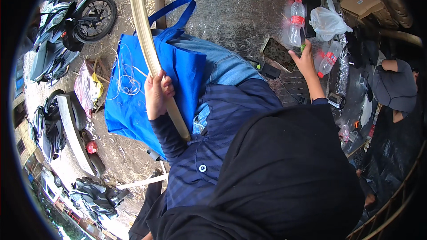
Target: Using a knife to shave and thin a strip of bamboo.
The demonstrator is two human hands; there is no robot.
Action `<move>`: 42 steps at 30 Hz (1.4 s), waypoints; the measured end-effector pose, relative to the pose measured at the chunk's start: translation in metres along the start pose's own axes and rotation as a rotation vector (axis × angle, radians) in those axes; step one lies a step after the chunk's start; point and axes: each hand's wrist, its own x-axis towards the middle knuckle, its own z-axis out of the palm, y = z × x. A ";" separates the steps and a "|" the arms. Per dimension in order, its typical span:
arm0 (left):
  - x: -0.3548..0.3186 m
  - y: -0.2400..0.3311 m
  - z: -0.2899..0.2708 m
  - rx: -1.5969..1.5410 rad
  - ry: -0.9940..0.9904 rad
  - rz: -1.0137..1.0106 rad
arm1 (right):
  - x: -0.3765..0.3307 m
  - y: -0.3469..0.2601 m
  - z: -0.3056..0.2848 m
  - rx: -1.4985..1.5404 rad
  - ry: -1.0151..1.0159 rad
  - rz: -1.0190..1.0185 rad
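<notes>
Black cloth (284, 164) nearest | your left hand (159, 92) grips wooden slat (144, 31), top cut off | your right hand (305, 60) grips knife-like tool (303, 46), partly finger-hidden

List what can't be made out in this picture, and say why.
In the head view:
- Pale strip: upper end cut off by the top edge.
- Slim item in the right hand: grip covered by the fingers, too small to identify.
- Blue bag: inside hidden by its cloth.
- Jeans: partly hidden by bag and shirt.

Head-worn fisheye facing down, close above lap (229, 64).
</notes>
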 end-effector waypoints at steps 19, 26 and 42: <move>0.003 0.001 0.005 0.056 0.037 -0.042 | -0.006 0.047 -0.061 0.224 0.269 0.644; -0.004 0.008 0.003 0.099 0.144 -0.063 | -0.049 0.030 0.020 0.536 0.177 0.785; 0.002 0.007 0.018 0.212 0.207 -0.076 | -0.053 0.010 0.034 0.359 0.258 0.703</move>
